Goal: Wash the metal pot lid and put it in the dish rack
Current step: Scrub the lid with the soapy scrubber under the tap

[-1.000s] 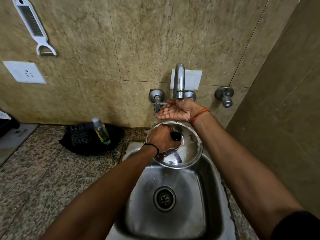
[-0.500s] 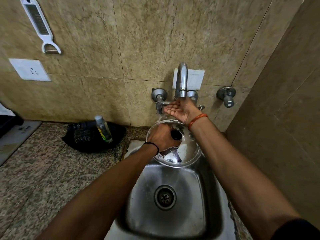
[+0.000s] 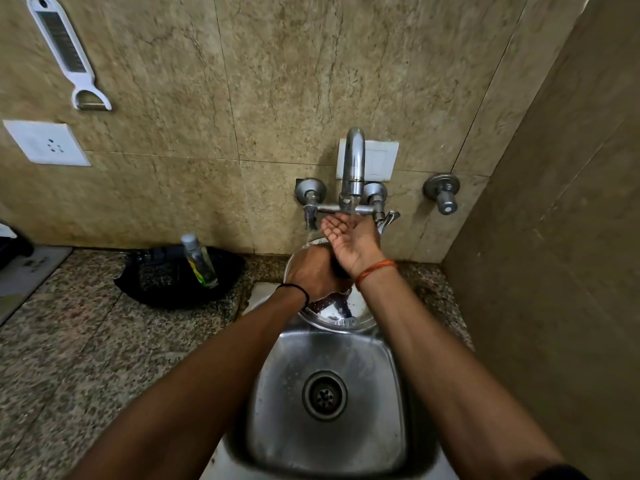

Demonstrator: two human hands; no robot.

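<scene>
1. We see the metal pot lid (image 3: 334, 311) held over the far edge of the steel sink (image 3: 277, 393), just below the wall tap (image 3: 354, 164), its shiny face tilted toward us and wet with droplets.
2. The left hand (image 3: 313, 275) sits on top of the lid with its fingers curled closed; it seems to grip the lid's knob, though the knob is hidden under the hand.
3. The right hand (image 3: 349, 240) is cupped palm up under the spout, fingers loosely together and slightly bent, holding nothing, with a thin stream of water landing on it.
4. The right wrist, with an orange thread band, crosses just above the left hand and covers part of the lid.
5. To the left, on the speckled granite counter (image 3: 69, 358), a small clear bottle (image 3: 200, 259) leans in a black dish (image 3: 180, 282).
6. On the far tiled wall a white peeler (image 3: 67, 53) hangs above a white socket plate (image 3: 46, 143).
7. A separate wall valve (image 3: 443, 194) sits to the right of the tap.
</scene>
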